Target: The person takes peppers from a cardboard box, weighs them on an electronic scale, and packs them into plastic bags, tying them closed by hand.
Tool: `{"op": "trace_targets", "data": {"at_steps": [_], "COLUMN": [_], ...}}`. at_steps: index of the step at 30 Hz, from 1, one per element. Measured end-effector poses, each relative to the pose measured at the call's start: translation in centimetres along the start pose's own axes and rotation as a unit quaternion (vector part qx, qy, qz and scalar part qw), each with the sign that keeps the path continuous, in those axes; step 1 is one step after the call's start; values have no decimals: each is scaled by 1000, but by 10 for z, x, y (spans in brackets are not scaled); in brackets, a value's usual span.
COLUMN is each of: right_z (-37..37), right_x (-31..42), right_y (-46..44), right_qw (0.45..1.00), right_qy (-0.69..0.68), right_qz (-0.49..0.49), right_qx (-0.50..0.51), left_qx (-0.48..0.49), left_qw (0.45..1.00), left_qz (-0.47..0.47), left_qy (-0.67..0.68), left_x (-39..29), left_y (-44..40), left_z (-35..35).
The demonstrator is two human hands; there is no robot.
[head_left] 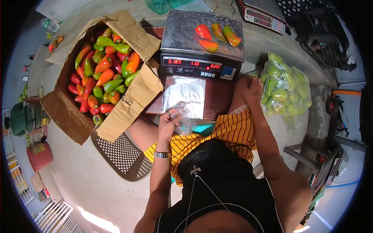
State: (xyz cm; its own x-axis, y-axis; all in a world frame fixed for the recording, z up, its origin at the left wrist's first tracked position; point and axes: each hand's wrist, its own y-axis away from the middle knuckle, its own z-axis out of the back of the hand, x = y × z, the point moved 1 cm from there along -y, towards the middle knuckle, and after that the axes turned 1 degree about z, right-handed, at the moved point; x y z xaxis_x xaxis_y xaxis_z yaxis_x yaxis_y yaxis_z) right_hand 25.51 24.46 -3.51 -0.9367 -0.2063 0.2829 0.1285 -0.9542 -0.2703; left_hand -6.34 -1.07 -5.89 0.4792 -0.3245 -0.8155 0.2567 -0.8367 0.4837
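My left hand (169, 119) is closed on a crumpled clear plastic bag (186, 123) above my lap. My right hand (253, 88) rests by my right knee, next to a bag of green vegetables (281, 83); a bit of green shows at its fingertips, and whether it grips anything is unclear. Several red, orange and green peppers (208, 46) lie on the metal plate of a digital scale (202, 66), whose display is lit. A stack of clear bags (184, 93) lies flat just below the scale. An open cardboard box (132, 105) holds many peppers (104, 77).
A second scale (264, 19) stands at the top right, beside a black crate (322, 42). A brown perforated basket (120, 155) is on the floor below the box. Loose peppers (56, 42) sit beyond the box, and a red bucket (39, 156) is at the far left.
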Motion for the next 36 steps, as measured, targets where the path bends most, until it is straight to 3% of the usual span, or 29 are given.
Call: {"op": "trace_targets", "data": {"at_steps": [4,6,10,13,16,21,24,26,28,30,32,34,36], "right_z": [1,-2,26,20,16,-3,-6,-8,-12,-10,14,59,114], "right_x": [7,13,88,126,148,153,146,146,140,131,130,130,137], "right_y": [-4,-22,-94,-135,-157,-167,-166,-171,-172,-175,-172,-153,-104], "right_qw": [997,981,928,960,988,990,988,985,981,979,979,907,780], "right_qy": [-43,-134,-138,-107,-27,-28,-48,-69,-98,-146,-157,-406,-573], "right_qz": [43,95,251,212,155,138,144,156,164,138,115,-3,-69], "right_qx": [-47,-98,-238,-149,10,30,16,1,-10,-33,-54,117,241], "left_qx": [-9,-18,12,-6,-7,-1,-19,-52,-110,-129,-151,-158,-160], "left_qw": [1000,1000,999,1000,999,1000,998,985,947,922,857,854,828], "left_qz": [5,6,0,10,-2,16,-31,-64,-68,-141,-250,-204,-245], "left_qy": [6,-14,-42,-29,-37,-24,-58,-151,-294,-336,-424,-453,-479], "left_x": [-2,2,1,0,0,-10,-29,-49,-62,-70,-87,-98,-99], "left_y": [3,0,4,5,5,15,28,29,26,16,13,10,5], "left_z": [0,1,2,1,-1,-2,-24,-37,-42,-45,-56,-64,-70]}}
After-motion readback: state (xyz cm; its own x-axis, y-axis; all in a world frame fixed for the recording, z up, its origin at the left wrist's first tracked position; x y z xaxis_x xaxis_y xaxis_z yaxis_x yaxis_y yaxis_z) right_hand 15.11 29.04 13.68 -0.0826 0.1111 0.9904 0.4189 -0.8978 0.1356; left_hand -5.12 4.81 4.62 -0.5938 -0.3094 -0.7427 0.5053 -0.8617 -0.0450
